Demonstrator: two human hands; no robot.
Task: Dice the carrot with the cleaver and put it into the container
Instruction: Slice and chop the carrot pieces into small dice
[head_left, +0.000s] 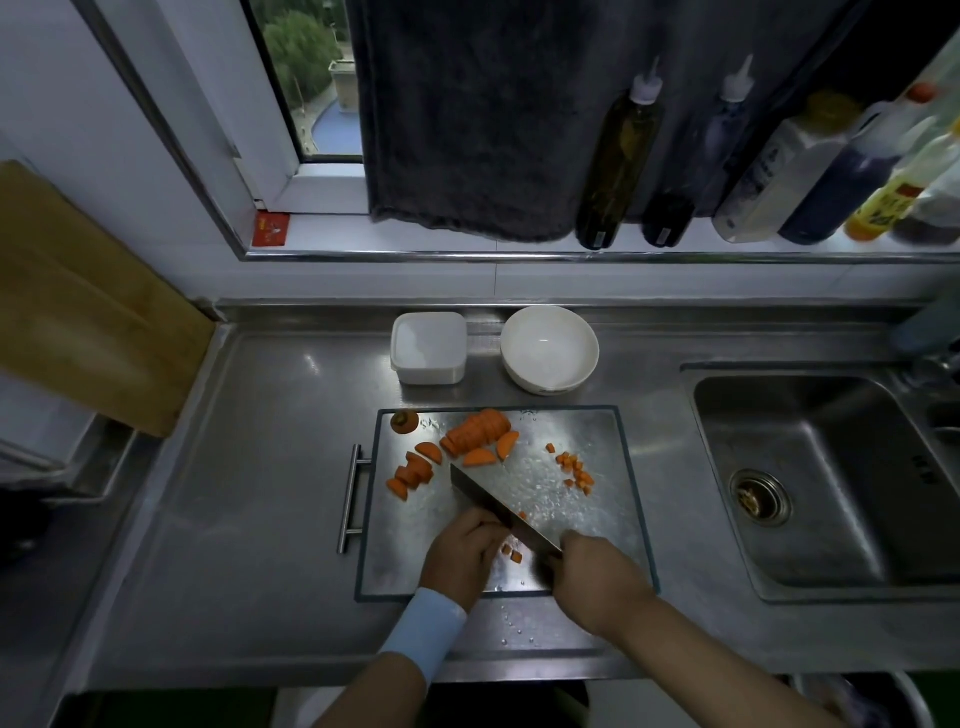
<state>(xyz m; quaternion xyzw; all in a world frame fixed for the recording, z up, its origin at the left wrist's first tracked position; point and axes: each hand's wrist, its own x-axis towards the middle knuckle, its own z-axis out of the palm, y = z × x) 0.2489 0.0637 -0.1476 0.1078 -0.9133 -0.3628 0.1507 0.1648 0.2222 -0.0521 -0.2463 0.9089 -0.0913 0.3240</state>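
At the near edge of the steel cutting board (597, 525), the grip of the right hand (597, 577) is closed round the handle of the cleaver (498, 506). The left hand (462, 551) lies beside the blade with curled fingers; what its grip holds I cannot tell. Carrot slices (478, 431) lie on the board's far left part and carrot dice (576, 467) on its right. The container (428, 348) stands behind the board on the tabletop (270, 467).
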